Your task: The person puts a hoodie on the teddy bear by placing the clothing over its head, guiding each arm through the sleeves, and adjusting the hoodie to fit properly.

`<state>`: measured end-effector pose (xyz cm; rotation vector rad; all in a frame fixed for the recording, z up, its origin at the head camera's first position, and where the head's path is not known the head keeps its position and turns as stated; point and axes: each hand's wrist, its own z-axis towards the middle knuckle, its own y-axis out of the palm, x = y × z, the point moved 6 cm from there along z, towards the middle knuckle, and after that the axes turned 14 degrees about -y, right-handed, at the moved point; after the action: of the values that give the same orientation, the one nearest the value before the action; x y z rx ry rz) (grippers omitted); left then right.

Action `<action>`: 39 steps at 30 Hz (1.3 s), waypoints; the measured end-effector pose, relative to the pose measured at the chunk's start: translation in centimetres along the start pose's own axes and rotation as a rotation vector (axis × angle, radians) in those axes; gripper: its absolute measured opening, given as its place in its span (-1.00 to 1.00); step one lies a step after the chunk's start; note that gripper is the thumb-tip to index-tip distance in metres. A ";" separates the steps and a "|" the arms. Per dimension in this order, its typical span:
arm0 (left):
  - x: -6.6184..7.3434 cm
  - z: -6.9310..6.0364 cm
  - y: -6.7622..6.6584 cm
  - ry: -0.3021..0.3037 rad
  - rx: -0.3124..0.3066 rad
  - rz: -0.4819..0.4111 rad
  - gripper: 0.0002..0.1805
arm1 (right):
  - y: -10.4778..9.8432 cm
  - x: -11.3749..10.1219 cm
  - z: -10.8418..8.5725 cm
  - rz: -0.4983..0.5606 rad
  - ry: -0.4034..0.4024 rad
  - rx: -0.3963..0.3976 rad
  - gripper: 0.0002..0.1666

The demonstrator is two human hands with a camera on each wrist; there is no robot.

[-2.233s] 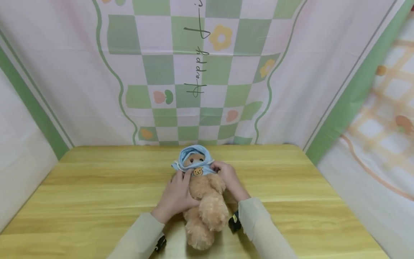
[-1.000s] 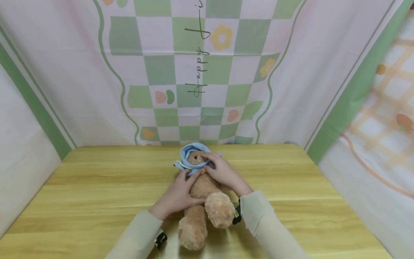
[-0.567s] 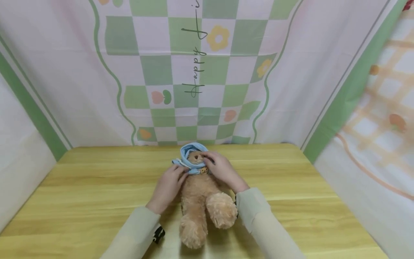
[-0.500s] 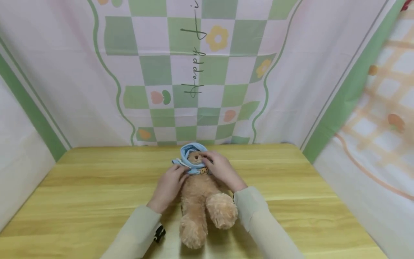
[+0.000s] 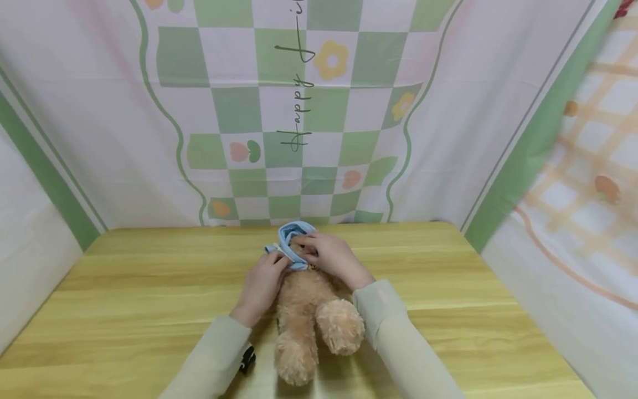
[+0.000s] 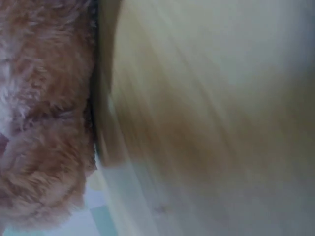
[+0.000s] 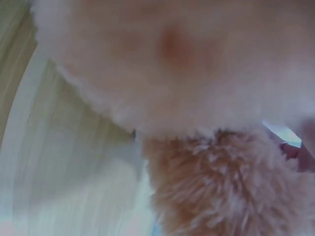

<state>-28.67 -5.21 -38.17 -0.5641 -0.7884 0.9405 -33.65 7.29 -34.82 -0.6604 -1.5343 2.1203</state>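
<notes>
A tan teddy bear (image 5: 306, 291) lies on its back on the table, legs toward me. A blue hoodie (image 5: 299, 265) is bunched round its head and upper chest, the hood framing the face. My left hand (image 5: 261, 285) pinches the hoodie by its left sleeve. My right hand (image 5: 336, 257) grips the right side of the hood, fingers across the bear's face and hiding most of it. The bear-face patch is partly covered. Close fur of the bear (image 6: 44, 98) fills the left side of the left wrist view; in the right wrist view, the bear's fur (image 7: 221, 187) hides most of that hand.
The wood-grain table (image 5: 448, 310) stretches out on both sides of the bear. A checked green and white cloth (image 5: 284, 111) hangs along its back edge. More cloth hangs at the left and right.
My left hand has moved off the bear's belly up to the hoodie's left sleeve. My right hand has shifted from the right sleeve to the hood and further left across the face.
</notes>
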 end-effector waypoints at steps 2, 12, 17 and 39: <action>0.0 -0.1 0.0 0.039 0.021 0.040 -0.91 | 0.1 0.1 0.1 -0.012 0.009 0.001 -0.61; 0.0 -0.2 0.0 0.118 0.057 0.093 -0.96 | 0.2 1.4 -0.6 0.099 0.211 0.135 -0.81; -0.3 -0.5 -0.3 0.096 0.031 0.094 -0.95 | 0.1 1.6 -0.7 0.106 0.270 0.195 -0.85; -1.8 -0.9 0.1 -0.256 -0.459 0.020 -0.09 | -0.1 1.6 -4.1 0.368 0.285 0.333 -0.90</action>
<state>-28.60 -6.78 -39.39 -0.8601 -1.2459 0.8617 -32.45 11.32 -36.00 -1.1293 -0.9334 2.3419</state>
